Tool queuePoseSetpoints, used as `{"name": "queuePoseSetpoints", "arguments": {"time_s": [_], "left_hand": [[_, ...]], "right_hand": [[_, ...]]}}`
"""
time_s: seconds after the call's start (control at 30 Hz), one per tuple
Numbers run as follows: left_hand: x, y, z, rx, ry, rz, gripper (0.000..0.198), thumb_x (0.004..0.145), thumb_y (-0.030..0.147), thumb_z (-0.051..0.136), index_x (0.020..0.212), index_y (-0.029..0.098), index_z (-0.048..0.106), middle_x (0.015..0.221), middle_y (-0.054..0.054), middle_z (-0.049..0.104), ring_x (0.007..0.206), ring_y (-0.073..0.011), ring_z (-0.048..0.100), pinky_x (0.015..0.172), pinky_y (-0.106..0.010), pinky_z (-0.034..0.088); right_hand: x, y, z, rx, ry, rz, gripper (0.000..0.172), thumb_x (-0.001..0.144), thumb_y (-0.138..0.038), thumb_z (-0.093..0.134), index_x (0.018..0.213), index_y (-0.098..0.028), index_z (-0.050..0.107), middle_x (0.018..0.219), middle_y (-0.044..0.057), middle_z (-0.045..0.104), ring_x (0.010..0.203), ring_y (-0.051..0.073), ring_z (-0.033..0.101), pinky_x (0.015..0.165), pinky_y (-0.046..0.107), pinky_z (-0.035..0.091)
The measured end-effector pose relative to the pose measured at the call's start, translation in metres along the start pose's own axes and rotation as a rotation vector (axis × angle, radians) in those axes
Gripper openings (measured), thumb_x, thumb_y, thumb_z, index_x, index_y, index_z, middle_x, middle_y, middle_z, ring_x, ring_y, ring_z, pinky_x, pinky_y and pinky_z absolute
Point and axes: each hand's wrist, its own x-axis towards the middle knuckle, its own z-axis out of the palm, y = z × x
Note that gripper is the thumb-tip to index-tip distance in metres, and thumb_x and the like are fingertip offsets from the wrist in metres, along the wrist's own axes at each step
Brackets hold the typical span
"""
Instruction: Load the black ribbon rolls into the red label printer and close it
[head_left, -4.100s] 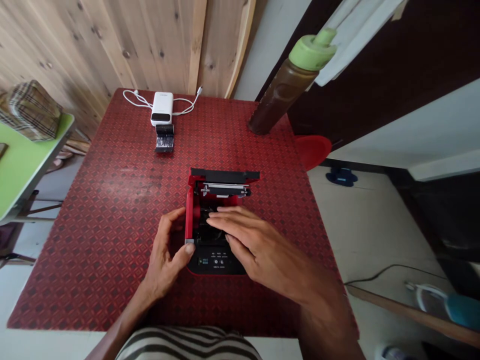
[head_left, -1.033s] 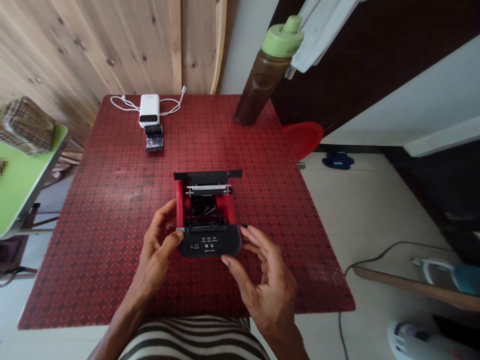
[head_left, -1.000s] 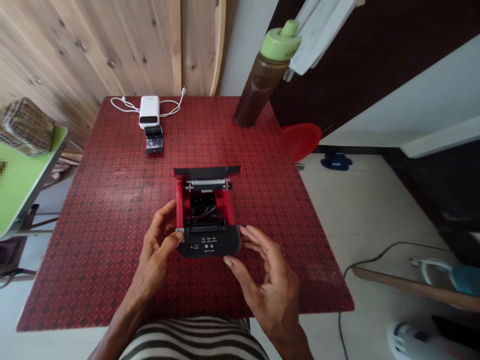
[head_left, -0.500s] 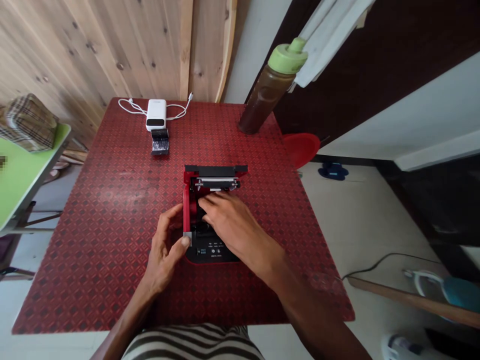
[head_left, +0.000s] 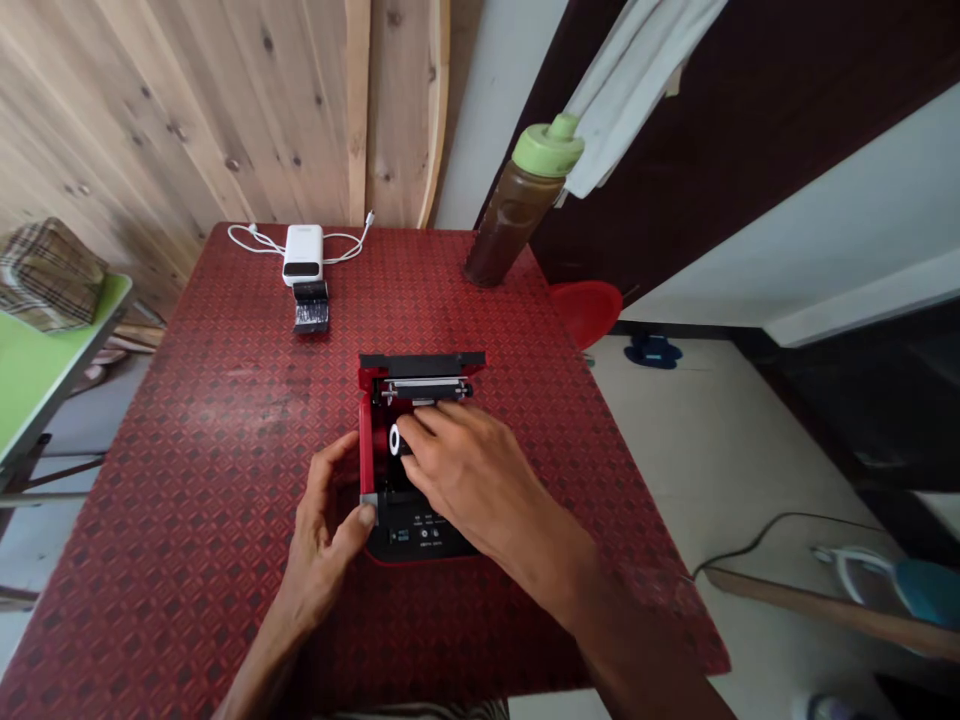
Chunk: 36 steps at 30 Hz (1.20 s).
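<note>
A small red and black printer [head_left: 420, 527] stands open on the red patterned table [head_left: 225, 420], its lid [head_left: 421, 362] tilted back. My left hand [head_left: 326, 530] grips the printer's left side, thumb on the front left corner. My right hand [head_left: 469, 475] reaches into the open bay, fingers curled over a white roll [head_left: 394, 440]. Only the roll's left end shows; the rest lies under my fingers.
At the table's far edge lie a white power bank [head_left: 303, 253] with a white cable and a small black item [head_left: 310, 305]. A brown bottle [head_left: 521, 205] with a green cap stands far right. A green side table [head_left: 37, 350] carries a plaid bag [head_left: 45, 275].
My right hand left the printer's front right corner and went into the open bay. A white roll now shows under its fingers. My left hand has stayed on the left side.
</note>
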Motion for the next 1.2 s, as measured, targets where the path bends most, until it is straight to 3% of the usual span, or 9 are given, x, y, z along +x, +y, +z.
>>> {"name": "queuePoseSetpoints", "arguments": {"time_s": [0.13, 0.23, 0.37, 0.5, 0.63, 0.8, 0.93, 1.1, 1.2], "left_hand": [[0.001, 0.001, 0.0, -0.027, -0.004, -0.002, 0.065, 0.101, 0.055, 0.07, 0.158, 0.029, 0.054, 0.159, -0.012, 0.063, 0.144, -0.0367, 0.062, 0.115, -0.052, 0.053], [0.0, -0.001, -0.002, -0.03, -0.006, -0.007, 0.065, 0.102, 0.054, 0.07, 0.158, 0.029, 0.053, 0.158, -0.012, 0.064, 0.143, -0.036, 0.063, 0.113, -0.051, 0.054], [0.0, -0.002, -0.004, -0.022, -0.001, 0.013, 0.064, 0.101, 0.053, 0.071, 0.158, 0.029, 0.054, 0.159, -0.012, 0.064, 0.143, -0.036, 0.063, 0.113, -0.05, 0.054], [0.0, -0.001, -0.005, -0.014, 0.008, 0.01, 0.062, 0.102, 0.051, 0.07, 0.158, 0.029, 0.055, 0.161, -0.01, 0.063, 0.148, -0.0354, 0.06, 0.111, -0.048, 0.055], [0.0, -0.001, -0.004, -0.002, 0.013, 0.013, 0.061, 0.102, 0.05, 0.07, 0.158, 0.028, 0.056, 0.157, -0.01, 0.066, 0.146, -0.0346, 0.061, 0.111, -0.047, 0.055], [0.002, -0.004, -0.006, 0.028, 0.026, 0.033, 0.064, 0.1, 0.053, 0.071, 0.157, 0.026, 0.057, 0.155, -0.011, 0.067, 0.141, -0.035, 0.065, 0.108, -0.047, 0.057], [0.002, -0.007, -0.007, 0.027, 0.019, 0.044, 0.065, 0.101, 0.054, 0.07, 0.158, 0.026, 0.056, 0.156, -0.012, 0.066, 0.145, -0.0363, 0.062, 0.107, -0.048, 0.058], [0.001, -0.004, -0.005, 0.015, 0.021, 0.031, 0.067, 0.1, 0.054, 0.071, 0.158, 0.025, 0.055, 0.156, -0.013, 0.067, 0.145, -0.037, 0.063, 0.111, -0.051, 0.057], [0.001, -0.003, -0.005, 0.013, 0.021, 0.024, 0.067, 0.099, 0.054, 0.071, 0.157, 0.024, 0.055, 0.157, -0.014, 0.066, 0.139, -0.036, 0.067, 0.112, -0.053, 0.056]], "right_hand": [[-0.027, 0.013, -0.026, 0.15, 0.23, 0.016, 0.011, 0.098, -0.012, 0.07, 0.103, -0.022, 0.074, 0.097, 0.005, 0.08, 0.092, 0.024, 0.074, 0.082, 0.038, 0.061], [-0.046, 0.041, -0.035, 0.368, 0.478, 0.217, 0.019, 0.096, -0.023, 0.078, 0.115, -0.026, 0.075, 0.104, 0.002, 0.081, 0.092, 0.022, 0.074, 0.084, 0.038, 0.061], [-0.052, 0.084, 0.003, 0.629, 0.761, 0.656, 0.026, 0.091, -0.037, 0.079, 0.111, -0.024, 0.07, 0.098, 0.002, 0.079, 0.079, 0.019, 0.07, 0.071, 0.034, 0.057], [-0.044, 0.098, 0.059, 0.746, 0.602, 0.688, 0.024, 0.086, -0.037, 0.075, 0.103, -0.022, 0.066, 0.093, 0.005, 0.079, 0.079, 0.02, 0.074, 0.072, 0.035, 0.058], [-0.041, 0.094, 0.081, 0.794, 0.412, 0.609, 0.018, 0.084, -0.03, 0.072, 0.101, -0.023, 0.067, 0.093, 0.004, 0.081, 0.084, 0.022, 0.079, 0.078, 0.035, 0.059], [-0.043, 0.098, 0.081, 0.804, 0.303, 0.59, 0.022, 0.084, -0.027, 0.073, 0.106, -0.025, 0.068, 0.102, 0.004, 0.083, 0.093, 0.023, 0.08, 0.085, 0.037, 0.06], [-0.059, 0.102, 0.075, 0.788, 0.263, 0.61, 0.044, 0.085, -0.024, 0.075, 0.129, -0.024, 0.068, 0.116, 0.008, 0.082, 0.089, 0.022, 0.078, 0.081, 0.036, 0.061], [-0.105, 0.093, 0.056, 0.795, 0.13, 0.546, 0.024, 0.089, -0.02, 0.071, 0.109, -0.024, 0.082, 0.098, 0.004, 0.083, 0.08, 0.021, 0.074, 0.076, 0.036, 0.059], [-0.123, 0.078, 0.053, 0.837, 0.057, 0.479, 0.043, 0.081, -0.01, 0.071, 0.119, -0.027, 0.083, 0.12, 0.005, 0.085, 0.098, 0.023, 0.078, 0.086, 0.038, 0.061]]}}
